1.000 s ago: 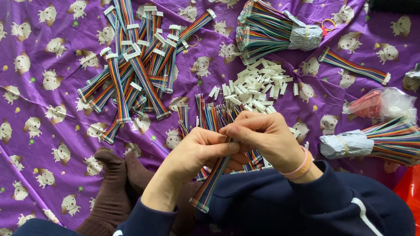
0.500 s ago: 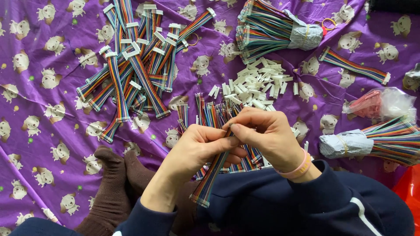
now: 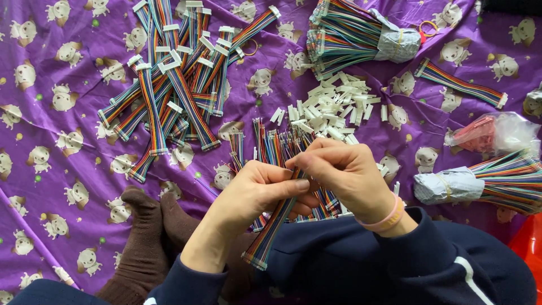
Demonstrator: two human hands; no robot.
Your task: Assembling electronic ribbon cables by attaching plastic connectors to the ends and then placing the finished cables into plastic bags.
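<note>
Item: rainbow ribbon cable, pinched at its upper end between left hand and right hand, both closed on it (the rest hangs toward the lap).

Done, by appearance: pile of capped cables, well up-left of the grip.

Left: loose white connectors just above; uncapped cables beneath the hands.

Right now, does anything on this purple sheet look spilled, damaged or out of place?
Nothing looks damaged. The white connector housings lie in a loose, scattered heap on the purple cloth. Finished ribbon cables are piled crisscross. Both hands, left and right, hold one rainbow ribbon cable intact.
</note>
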